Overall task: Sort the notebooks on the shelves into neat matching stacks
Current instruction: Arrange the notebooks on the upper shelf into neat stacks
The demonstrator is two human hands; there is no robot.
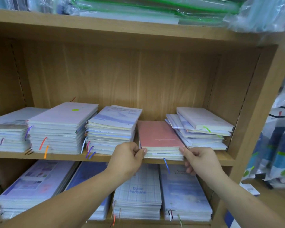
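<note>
Left hand (127,155), right hand (200,160) pinch pink-covered notebook stack (160,135) by front corners; askew white notebook pile (202,127), 3 o'clock, unsorted.

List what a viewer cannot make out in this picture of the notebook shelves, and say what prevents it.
All in the head view:
- Print on the pink notebook: too small and blurred.
- Title on the sky-blue notebook: partly hidden by the right hand.
- Dark blue notebook: largely covered by the forearm behind the left hand.
- Leftmost stack: cut off by the left edge.
- Plastic-wrapped goods: cut off by the top edge.
</note>
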